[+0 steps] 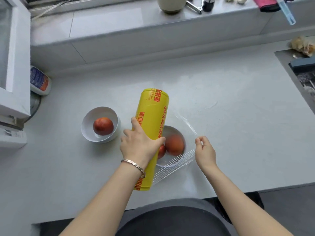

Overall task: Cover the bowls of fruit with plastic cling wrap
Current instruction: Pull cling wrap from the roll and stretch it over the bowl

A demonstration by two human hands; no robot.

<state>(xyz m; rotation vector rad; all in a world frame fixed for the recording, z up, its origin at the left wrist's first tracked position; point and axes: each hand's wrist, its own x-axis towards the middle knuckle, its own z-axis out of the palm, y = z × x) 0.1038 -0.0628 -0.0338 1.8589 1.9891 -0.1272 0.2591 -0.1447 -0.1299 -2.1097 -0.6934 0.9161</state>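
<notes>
A large yellow roll of cling wrap (153, 120) lies lengthwise on the grey counter. My left hand (139, 143) rests across the roll, thumb hooked over its right side. A clear sheet of wrap (180, 159) stretches from the roll to the right, over a white bowl (172, 129) with two red-orange fruits (174, 144). My right hand (203, 150) pinches the sheet's free edge between thumb and fingers. To the left of the roll stands a second white bowl (100, 125), uncovered, with one red-orange fruit (103, 126) in it.
A white bottle with a blue label (40, 80) stands at the counter's left end by a window frame. The sink (303, 72) is at the far right. A raised ledge (136, 28) with a vase runs along the back. The counter's front edge is close to my body.
</notes>
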